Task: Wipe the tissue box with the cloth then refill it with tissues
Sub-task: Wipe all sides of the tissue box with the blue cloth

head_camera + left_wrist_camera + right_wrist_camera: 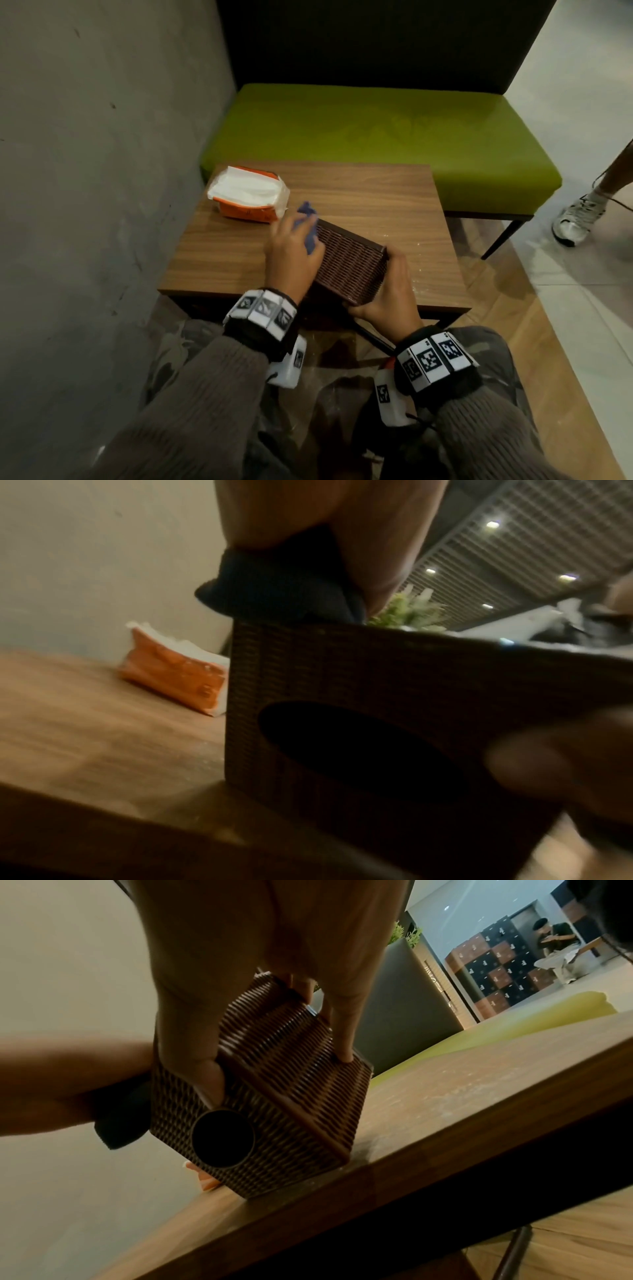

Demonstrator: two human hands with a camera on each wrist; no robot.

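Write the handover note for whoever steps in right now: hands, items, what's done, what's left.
Left hand: holds the blue cloth against the far-left end of the tissue box.
Right hand: grips the box's near-right end, thumb by the opening, keeping it tipped on edge on the wooden table.
Tissue pack: lies at the table's far-left corner, apart from the box.
Done: wiping is under way; how much of the box is clean cannot be told.
Left: finish wiping, put the cloth down, load tissues from the pack into the box.
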